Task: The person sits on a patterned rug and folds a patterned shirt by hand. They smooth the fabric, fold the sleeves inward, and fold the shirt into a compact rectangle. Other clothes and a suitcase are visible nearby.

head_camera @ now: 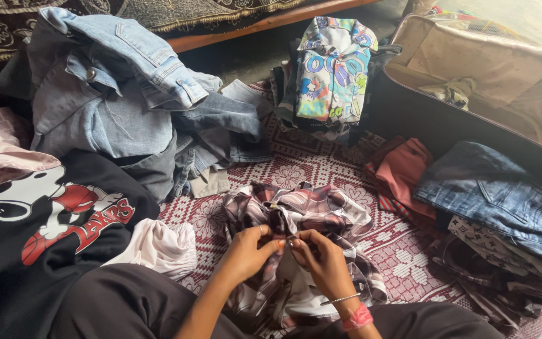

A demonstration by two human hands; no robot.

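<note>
Suitcase (472, 69): open at 2 o'clock, lid back, nearly bare inside but for one small crumpled cloth; could be knocked shut by a careless tug on the stacks leaning near its wall.
Denim heap (120, 94): piled loose at 10 o'clock, jackets and jeans tangled; likely to slump onto the mat and muddle with sorted piles if brushed.
Black printed shirt (39, 220): spread at 8 o'clock, partly under the knee; apt to get dragged and creased by any shift of the leg.
Folded stack (503, 213): jeans over patterned cloth at 3 o'clock, edges overhanging; may topple toward the red mat (321, 163) if more is laid on top off-centre.
Colourful folded shirt (332, 66): atop a dark pile at 12 o'clock, tilted; could slide off.
Checked shirt (302, 213): dead centre, bunched on the mat and in the lap; a skipped or mismatched button would leave the front skewed and the fold lopsided.
Left hand (246, 251): fingers pinching the placket of the checked shirt, at 6 o'clock.
Right hand (321, 257): fingertips pressed together on the same spot, seemingly at a button; a hard pull might pop the thread or snag the bangle (340, 300) in the cloth.
</note>
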